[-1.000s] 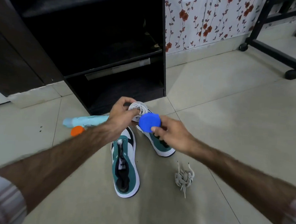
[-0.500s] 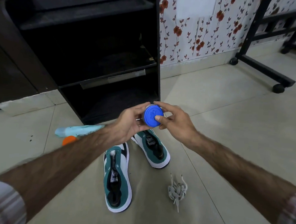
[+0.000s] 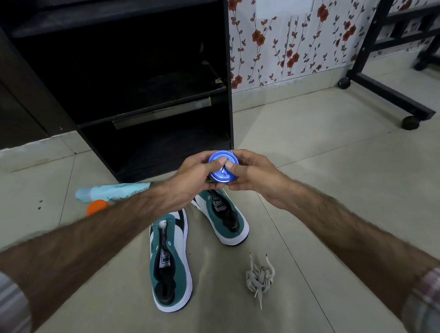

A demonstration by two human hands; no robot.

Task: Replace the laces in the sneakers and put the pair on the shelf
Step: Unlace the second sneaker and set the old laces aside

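- Both hands meet over the floor: the left hand (image 3: 192,175) and right hand (image 3: 252,174) each grip a round blue container (image 3: 222,166), thumbs pressed on its lid.
- Just below them lie two teal-and-white sneakers (image 3: 170,261), unlaced, side by side on the tiled floor (image 3: 316,172).
- A loose bundle of grey laces (image 3: 258,278) rests right of the pair.
- The dark shelf unit (image 3: 141,84) stands behind.

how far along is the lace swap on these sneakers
Done: both sneakers look unlaced on the floor, with a grey lace bundle beside them. In hand: the left hand and right hand both grip a blue round container. Left: threading laces into both sneakers, then putting the pair on the black shelf.
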